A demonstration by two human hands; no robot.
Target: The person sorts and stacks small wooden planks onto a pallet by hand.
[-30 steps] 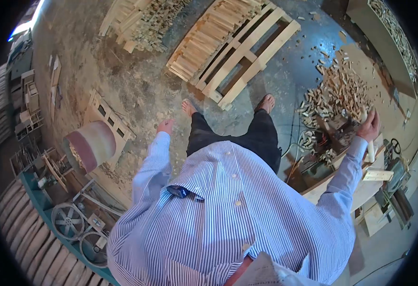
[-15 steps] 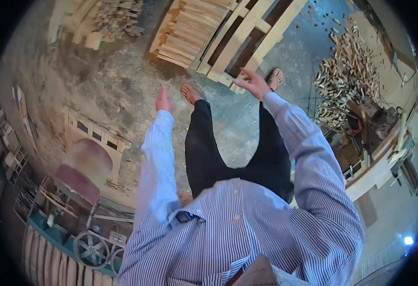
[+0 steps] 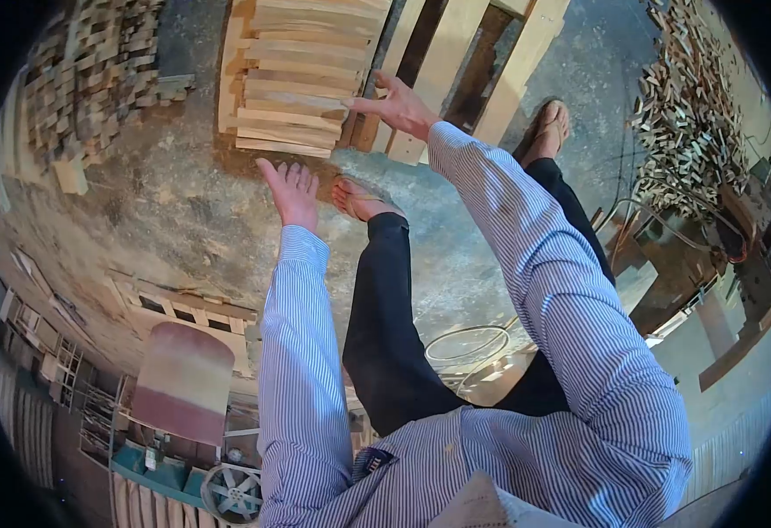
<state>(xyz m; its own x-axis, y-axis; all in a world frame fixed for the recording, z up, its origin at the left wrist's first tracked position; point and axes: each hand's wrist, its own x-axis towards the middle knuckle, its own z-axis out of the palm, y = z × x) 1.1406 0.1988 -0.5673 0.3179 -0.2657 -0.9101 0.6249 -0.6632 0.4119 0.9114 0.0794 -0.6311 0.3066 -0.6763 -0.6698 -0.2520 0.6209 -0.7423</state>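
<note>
My left hand (image 3: 293,195) is open, its fingers spread and nothing in it, just short of the near end of a stack of wooden slats (image 3: 302,77). Reaching over the gap between that stack and a pallet-like wooden frame (image 3: 438,66) is my right hand (image 3: 400,109). Its thumb and fingers are apart, and its fingertips overlap the stack's right edge in this view. The slats lie crosswise in an even pile. Long pale boards with dark gaps between them make up the frame.
Small wood blocks (image 3: 104,70) are piled at the upper left. A heap of wood offcuts (image 3: 693,114) lies at the right, near a hose (image 3: 645,207). A board-backed chair-like panel (image 3: 183,383) and a spoked wheel (image 3: 231,493) stand lower left. My sandalled feet are by the stack and frame.
Both hands have moved toward the slat stack, the right one shifting left across the frame. My left fingers have spread. The view has turned and the stack appears nearer.
</note>
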